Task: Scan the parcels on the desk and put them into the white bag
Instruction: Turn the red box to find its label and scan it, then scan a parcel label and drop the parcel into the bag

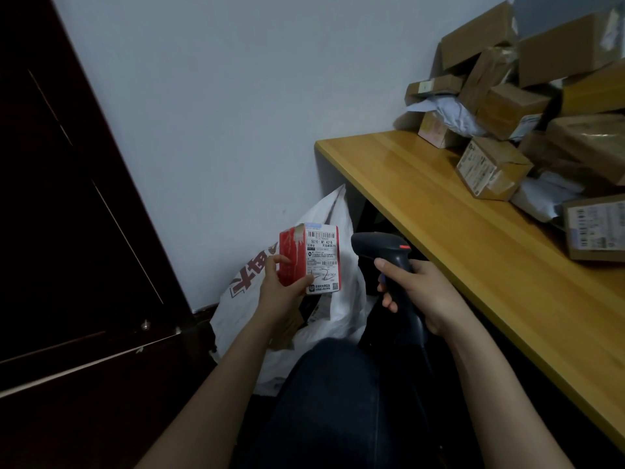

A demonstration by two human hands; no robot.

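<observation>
- While the left hand [280, 289] is pinching a small red box [294, 258], with the thumb lying on the lower corner of its white label [323, 258] and the curled fingers pressing the red side, the right hand [416, 292] is wrapping its fingers round the handle of a black scanner [373, 247].
- The box is hanging in the air left of the desk [439, 214], over the mouth of the white bag [236, 316].
- The scanner's head is sitting just beside the box's right edge, apart from it, and its nose is pointing left towards the label; an orange button is showing on top.
- The bag is standing on the floor against the wall, by the desk's end, with red print on its side and parcels showing inside; the left forearm and the box are hiding part of its opening.
- A knee [331, 401] in dark trousers is rising in front of the bag and covering its lower right part.
- A pile of parcels [507, 110], brown boxes and soft white packets, is crowding the far end of the desk, well apart from both hands.
- A dark door [67, 198] is filling the left side.
- The box is standing with its long axis nearly upright, leaning slightly, its labelled face turning towards the person and the top barcode sitting uppermost.
</observation>
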